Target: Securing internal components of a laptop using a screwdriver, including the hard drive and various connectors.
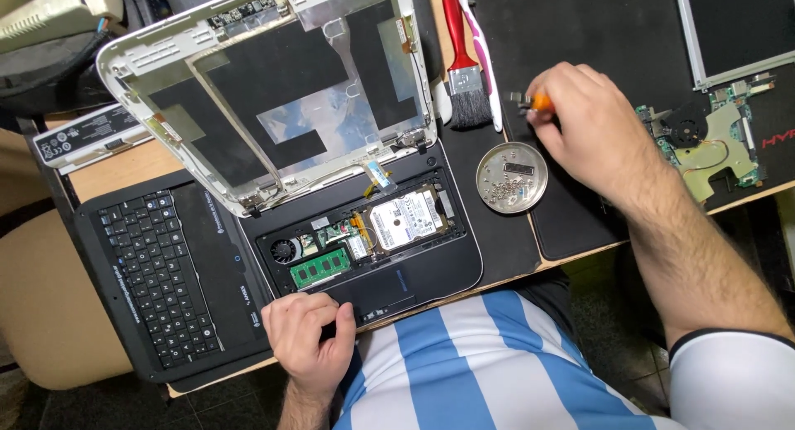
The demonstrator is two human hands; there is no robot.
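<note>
Right hand (584, 124): fingers curled tight around a small tool with an orange handle (541, 102); a dark metal tip pokes out past the fingertips. The hand hovers just above and to the right of the round metal dish (512, 177), not touching it. The dish holds a scatter of small screws and one small dark rectangular part.

Left hand (308, 335): fingers folded into a loose fist, thumb pressed on the front edge of the opened laptop base (431, 264), down-left of the dish. Nothing visible inside the fist; cannot tell if it grips anything small.

Laptop base lies left of the dish, top cover off. Exposed inside: a silver hard drive (403, 219) nearest the dish, a green memory module (321, 269) further left, a small fan (285, 250) beyond that. A stripped white display lid (265, 91) stands tilted open above the base, up-left of the dish, dark patches and foil on its inner face.

Removed black keyboard panel (157, 269) lies flat far left of the dish, touching the laptop base's left side.

Just above the dish: a red-handled brush (465, 74) with dark bristles, a white-and-pink handled tool lying beside it.

Far right of the dish, past the right hand: a green circuit board with fan (704, 136) on the dark mat (571, 223). The dish sits on the same mat.
</note>
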